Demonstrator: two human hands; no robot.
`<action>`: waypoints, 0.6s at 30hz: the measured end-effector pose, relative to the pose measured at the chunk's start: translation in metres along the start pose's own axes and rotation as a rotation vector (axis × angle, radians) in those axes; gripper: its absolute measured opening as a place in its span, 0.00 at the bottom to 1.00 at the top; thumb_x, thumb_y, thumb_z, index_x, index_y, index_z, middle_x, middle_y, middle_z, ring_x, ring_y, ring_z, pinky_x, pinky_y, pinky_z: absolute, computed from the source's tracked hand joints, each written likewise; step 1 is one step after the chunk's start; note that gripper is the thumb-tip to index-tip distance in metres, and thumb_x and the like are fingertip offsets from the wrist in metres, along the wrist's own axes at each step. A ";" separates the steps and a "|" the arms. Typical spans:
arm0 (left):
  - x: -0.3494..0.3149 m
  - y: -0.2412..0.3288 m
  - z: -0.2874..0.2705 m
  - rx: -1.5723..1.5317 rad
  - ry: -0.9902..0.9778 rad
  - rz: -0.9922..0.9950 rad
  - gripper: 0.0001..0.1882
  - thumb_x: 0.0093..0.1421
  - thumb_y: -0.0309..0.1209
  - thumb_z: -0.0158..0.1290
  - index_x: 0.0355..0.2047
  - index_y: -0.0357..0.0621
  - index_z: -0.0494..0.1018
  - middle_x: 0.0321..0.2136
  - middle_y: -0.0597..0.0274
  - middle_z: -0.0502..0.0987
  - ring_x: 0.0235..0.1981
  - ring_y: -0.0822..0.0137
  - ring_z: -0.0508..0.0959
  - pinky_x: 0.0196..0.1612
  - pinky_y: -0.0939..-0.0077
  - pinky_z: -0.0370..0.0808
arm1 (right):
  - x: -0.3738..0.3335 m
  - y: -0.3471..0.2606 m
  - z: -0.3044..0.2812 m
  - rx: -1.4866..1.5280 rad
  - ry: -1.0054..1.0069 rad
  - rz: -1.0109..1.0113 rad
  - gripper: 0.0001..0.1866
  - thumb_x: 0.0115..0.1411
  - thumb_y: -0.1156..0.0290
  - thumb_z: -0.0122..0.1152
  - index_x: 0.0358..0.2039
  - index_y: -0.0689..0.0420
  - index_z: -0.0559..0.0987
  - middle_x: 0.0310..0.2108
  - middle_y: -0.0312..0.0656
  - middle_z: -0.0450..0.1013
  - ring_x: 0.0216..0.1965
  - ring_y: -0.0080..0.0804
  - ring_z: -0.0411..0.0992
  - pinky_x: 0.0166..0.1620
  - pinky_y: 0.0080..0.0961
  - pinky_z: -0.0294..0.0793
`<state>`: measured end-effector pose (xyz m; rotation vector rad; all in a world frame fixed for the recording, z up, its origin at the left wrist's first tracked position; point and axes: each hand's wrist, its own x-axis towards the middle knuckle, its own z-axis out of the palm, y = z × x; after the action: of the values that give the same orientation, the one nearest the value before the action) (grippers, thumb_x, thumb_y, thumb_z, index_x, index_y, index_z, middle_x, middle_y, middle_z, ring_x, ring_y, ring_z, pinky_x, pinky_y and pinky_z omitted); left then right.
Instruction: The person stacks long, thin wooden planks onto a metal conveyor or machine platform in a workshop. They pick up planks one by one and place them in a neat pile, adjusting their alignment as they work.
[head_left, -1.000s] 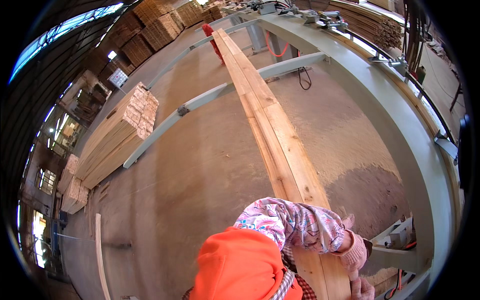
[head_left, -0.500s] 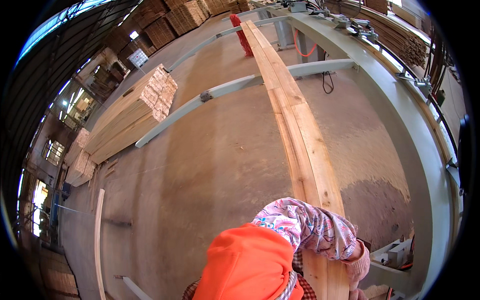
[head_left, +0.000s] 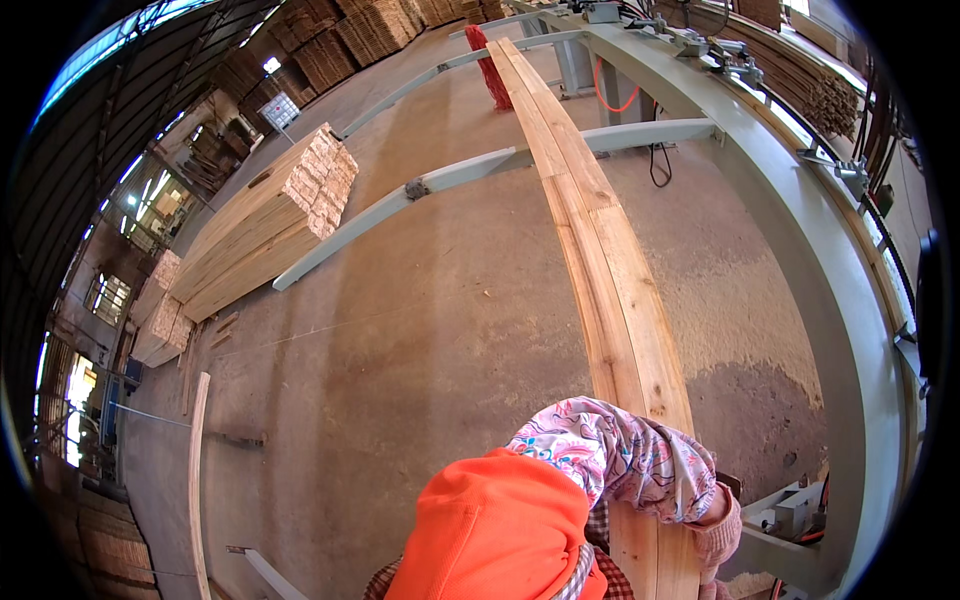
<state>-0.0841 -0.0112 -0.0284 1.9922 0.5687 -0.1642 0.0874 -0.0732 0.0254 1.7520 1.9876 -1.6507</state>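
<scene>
My left arm comes up in an orange sleeve (head_left: pixel 490 525) and bends over to the right in a flowered oversleeve (head_left: pixel 630 455). It ends in a pink knitted glove on my left hand (head_left: pixel 718 540), at the right edge of the long pale wooden boards (head_left: pixel 635 300). The glove's fingers are mostly hidden at the lower edge, so their grip cannot be made out. Side by side, the boards run away from me across grey metal crossbars (head_left: pixel 470 170). My right hand does not show.
A grey machine frame (head_left: pixel 800 240) with clamps curves along the right. Stacked lumber (head_left: pixel 265 215) stands on the left, and a single strip of wood (head_left: pixel 198 480) lies nearer. Red strands (head_left: pixel 488 70) hang by the boards' far end. Sawdust (head_left: pixel 740 310) covers floor on the right.
The whole view has shifted slightly, with the boards and frame appearing a little farther right. My left arm and gloved hand keep nearly the same place over the boards.
</scene>
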 end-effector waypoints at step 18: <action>-0.016 0.015 -0.009 0.112 -0.024 0.011 0.26 0.66 0.47 0.54 0.55 0.41 0.79 0.52 0.52 0.82 0.53 0.54 0.80 0.56 0.58 0.74 | 0.001 0.007 0.001 0.019 0.007 0.010 0.17 0.70 0.60 0.55 0.48 0.58 0.82 0.39 0.50 0.80 0.38 0.42 0.78 0.44 0.37 0.75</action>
<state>-0.0926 -0.0138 -0.0061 2.0985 0.5437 -0.2171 0.0910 -0.0746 0.0198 1.7739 1.9689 -1.6689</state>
